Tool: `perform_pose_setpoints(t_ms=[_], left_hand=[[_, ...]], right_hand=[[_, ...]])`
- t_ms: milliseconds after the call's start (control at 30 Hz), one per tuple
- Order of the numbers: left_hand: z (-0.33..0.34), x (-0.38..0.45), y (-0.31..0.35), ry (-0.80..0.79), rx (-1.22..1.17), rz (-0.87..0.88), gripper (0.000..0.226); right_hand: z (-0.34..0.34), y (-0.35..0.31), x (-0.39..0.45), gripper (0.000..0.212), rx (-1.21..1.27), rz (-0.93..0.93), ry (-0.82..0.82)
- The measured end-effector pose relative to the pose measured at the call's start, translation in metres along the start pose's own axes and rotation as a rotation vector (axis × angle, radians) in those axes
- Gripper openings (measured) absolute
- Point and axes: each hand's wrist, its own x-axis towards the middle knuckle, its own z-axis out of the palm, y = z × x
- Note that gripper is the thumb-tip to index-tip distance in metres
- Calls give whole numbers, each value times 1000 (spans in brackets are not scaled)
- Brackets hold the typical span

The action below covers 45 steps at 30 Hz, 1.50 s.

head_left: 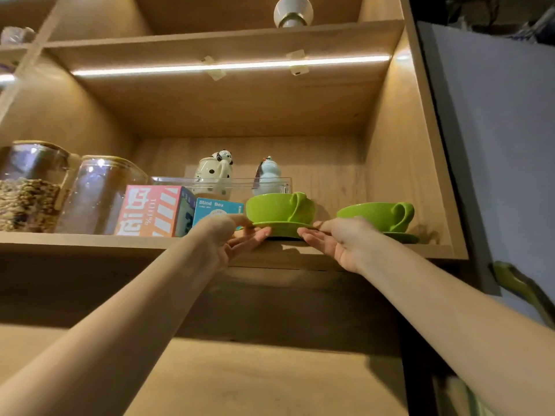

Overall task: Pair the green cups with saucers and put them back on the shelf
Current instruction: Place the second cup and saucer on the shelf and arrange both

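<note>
Both hands pinch one green saucer at the wooden shelf's front edge: left hand on its left rim, right hand on its right, thumbs on top and fingers mostly hidden beneath. A green cup sits on this saucer. Right of it, a second cup hides most of its own saucer. Left of it stand two boxes, then a glass jar part-filled with grain.

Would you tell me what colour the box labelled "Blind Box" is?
The Blind Box is light blue with white lettering, seen in the head view.
</note>
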Motion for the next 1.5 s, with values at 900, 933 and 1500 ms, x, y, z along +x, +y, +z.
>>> perform_pose_setpoints(t_ms=[900, 933, 1500], left_hand=[[-29, 10, -73, 259, 1421, 1001, 76], [-30, 11, -74, 258, 1436, 1001, 79], [-31, 17, -59, 259, 1324, 892, 73]], right_hand=[[-22, 56, -44, 62, -1537, -859, 89], [-20, 56, -43, 63, -1547, -855, 97], [-4, 60, -42, 64, -1643, -1127, -37]])
